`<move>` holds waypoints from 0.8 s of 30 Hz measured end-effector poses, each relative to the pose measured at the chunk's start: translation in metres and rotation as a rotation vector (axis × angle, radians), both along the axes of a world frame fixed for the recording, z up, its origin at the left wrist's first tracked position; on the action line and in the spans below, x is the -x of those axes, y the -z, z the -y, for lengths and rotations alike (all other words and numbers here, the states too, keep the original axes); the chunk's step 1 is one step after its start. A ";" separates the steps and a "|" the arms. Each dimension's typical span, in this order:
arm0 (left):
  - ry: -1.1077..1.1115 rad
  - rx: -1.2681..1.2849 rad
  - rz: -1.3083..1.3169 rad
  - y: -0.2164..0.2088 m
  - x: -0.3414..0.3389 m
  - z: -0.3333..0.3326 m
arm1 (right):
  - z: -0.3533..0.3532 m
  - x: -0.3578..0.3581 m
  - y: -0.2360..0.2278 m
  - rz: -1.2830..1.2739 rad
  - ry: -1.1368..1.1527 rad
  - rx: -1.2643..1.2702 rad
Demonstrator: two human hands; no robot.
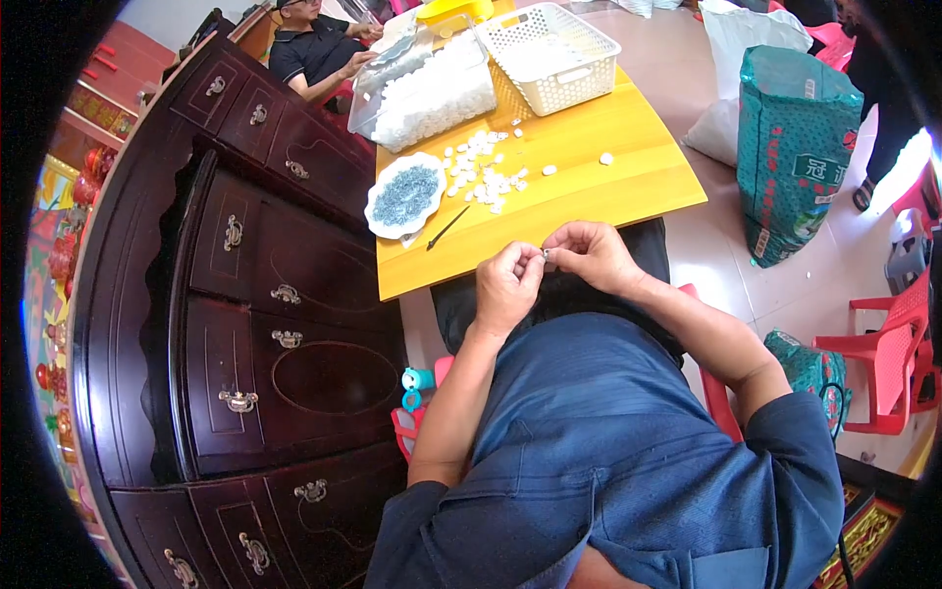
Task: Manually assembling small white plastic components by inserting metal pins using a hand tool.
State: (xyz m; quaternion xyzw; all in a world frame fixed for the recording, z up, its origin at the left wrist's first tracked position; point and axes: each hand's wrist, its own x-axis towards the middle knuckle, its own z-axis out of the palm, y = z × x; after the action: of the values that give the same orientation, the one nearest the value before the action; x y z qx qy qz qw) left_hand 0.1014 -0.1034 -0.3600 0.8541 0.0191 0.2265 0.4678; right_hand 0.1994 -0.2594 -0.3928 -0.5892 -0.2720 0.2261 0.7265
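Just off the table's front edge, my left hand [509,287] and my right hand [595,258] meet at the fingertips. Both are closed in a pinch on a small piece [546,253], dark and light in colour, its kind too small to tell. Beyond them, many small white pieces [485,169] lie scattered on the yellow wooden table [628,187]. To their left a white scalloped plate [375,218] holds a heap of tiny grey-blue parts [407,195]. A thin dark pointed tool [447,228] rests between the plate and my left hand.
A clear bin full of white pieces [432,98] and a white perforated basket [574,90] stand at the table's far end. Another person [324,49] sits beyond, at the left. A dark wooden cabinet [324,314] flanks the table; green sacks [797,157] and red chairs [888,353] are right.
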 end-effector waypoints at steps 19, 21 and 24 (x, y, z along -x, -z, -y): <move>-0.057 0.082 -0.153 -0.015 -0.047 -0.040 | 0.013 -0.022 -0.010 -0.219 -0.017 -0.050; -0.027 -0.050 -0.077 -0.010 -0.069 -0.043 | 0.013 -0.025 -0.010 -0.212 0.020 -0.115; 0.028 -0.264 0.061 -0.002 -0.101 -0.042 | 0.015 -0.030 -0.009 -0.191 0.045 -0.132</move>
State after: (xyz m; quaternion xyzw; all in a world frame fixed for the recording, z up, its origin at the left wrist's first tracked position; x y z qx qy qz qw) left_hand 0.2019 -0.0618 -0.3582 0.9012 -0.0368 0.2463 0.3548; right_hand 0.2290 -0.2739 -0.3837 -0.5218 -0.2025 0.2462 0.7913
